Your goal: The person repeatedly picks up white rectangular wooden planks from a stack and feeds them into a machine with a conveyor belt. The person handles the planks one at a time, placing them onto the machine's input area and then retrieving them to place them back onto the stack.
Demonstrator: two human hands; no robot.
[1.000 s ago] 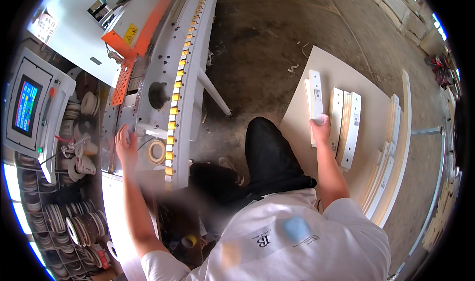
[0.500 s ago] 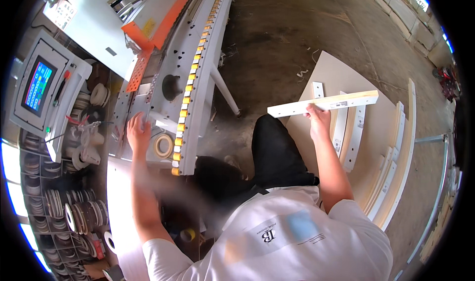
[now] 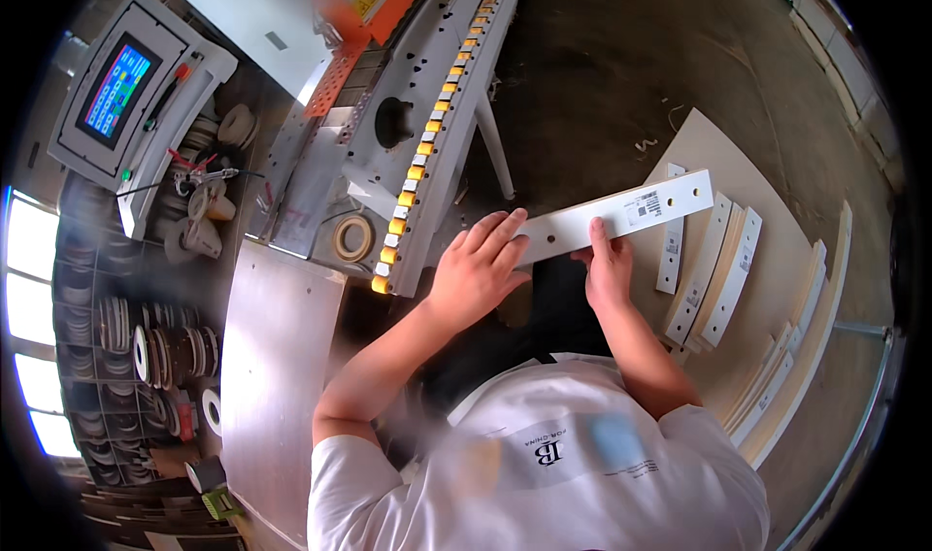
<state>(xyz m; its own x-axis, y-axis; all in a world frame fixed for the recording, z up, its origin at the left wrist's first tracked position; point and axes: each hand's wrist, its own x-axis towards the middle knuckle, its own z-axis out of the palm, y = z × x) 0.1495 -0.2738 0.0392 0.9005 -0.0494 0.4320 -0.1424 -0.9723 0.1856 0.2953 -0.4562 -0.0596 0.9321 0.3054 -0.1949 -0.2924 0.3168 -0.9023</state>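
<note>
Holding a white, drilled strip [image 3: 621, 216] in the head view, you have it just right of the near end of the roller rail [image 3: 427, 148], tilted with its far end higher. Your right hand [image 3: 609, 265] grasps it, thumb on the upper face. Your left hand [image 3: 476, 274], nearer the rail, lies against the strip's other end; whether its fingers close on it, you cannot tell. Well right of the rail, more strips [image 3: 735, 279] rest on a pale board [image 3: 777, 279]. Left of the rail sit a tape roll [image 3: 337, 237], nearby, and a control panel [image 3: 136, 85], well apart
</note>
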